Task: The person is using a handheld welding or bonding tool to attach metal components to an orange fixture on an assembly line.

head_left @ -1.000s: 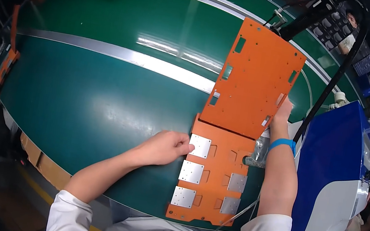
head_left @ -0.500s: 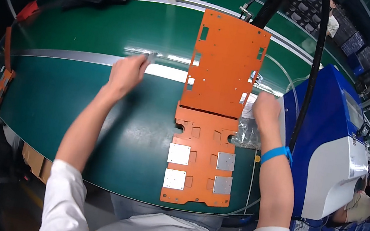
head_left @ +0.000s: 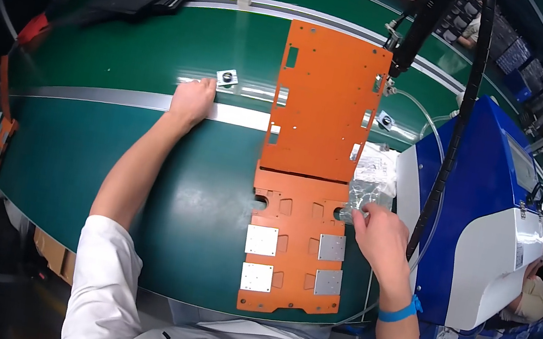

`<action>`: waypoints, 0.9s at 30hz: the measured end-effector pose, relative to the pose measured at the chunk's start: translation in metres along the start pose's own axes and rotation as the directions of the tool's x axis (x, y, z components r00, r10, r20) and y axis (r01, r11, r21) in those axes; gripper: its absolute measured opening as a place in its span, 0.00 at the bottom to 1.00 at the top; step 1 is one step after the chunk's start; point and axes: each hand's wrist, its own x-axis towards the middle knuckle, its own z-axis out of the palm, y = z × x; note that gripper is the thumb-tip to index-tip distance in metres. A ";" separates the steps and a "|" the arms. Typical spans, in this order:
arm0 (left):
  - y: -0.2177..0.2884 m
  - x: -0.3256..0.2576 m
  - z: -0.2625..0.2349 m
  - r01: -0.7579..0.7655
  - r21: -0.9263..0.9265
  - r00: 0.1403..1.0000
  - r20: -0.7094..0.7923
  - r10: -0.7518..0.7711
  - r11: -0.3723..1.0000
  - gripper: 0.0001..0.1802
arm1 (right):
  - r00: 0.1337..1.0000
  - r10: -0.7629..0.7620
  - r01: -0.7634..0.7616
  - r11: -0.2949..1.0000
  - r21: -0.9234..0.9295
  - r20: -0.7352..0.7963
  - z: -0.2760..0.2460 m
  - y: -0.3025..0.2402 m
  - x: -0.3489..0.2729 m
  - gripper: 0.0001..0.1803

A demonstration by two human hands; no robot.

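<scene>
While the left hand lies curled, knuckles up, on the silver strip of the green counter, it grips nothing visible; a small square metal part sits just beyond it. Right hand pinches a clear plastic bag at the right edge of the near orange plate, which carries four grey square pads. Far orange plate abuts it. Blue-white machine stands right.

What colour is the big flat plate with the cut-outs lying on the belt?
Orange plate, seen best in the head view.
</scene>
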 end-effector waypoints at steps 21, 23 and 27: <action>0.122 -0.131 -0.155 0.720 -0.682 0.620 0.714 0.324 0.125 0.18 | 0.946 -0.011 -0.177 0.821 0.543 0.325 0.007 0.023 -0.035 0.15; 0.115 -0.128 -0.158 0.813 -0.579 0.559 0.743 0.367 -0.065 0.18 | 0.965 0.021 -0.178 0.781 0.599 0.260 0.002 0.027 -0.029 0.13; 0.088 -0.117 -0.156 0.651 -0.758 0.753 0.637 0.165 -0.037 0.19 | 0.977 0.068 -0.180 0.773 0.608 0.202 -0.010 0.027 -0.015 0.14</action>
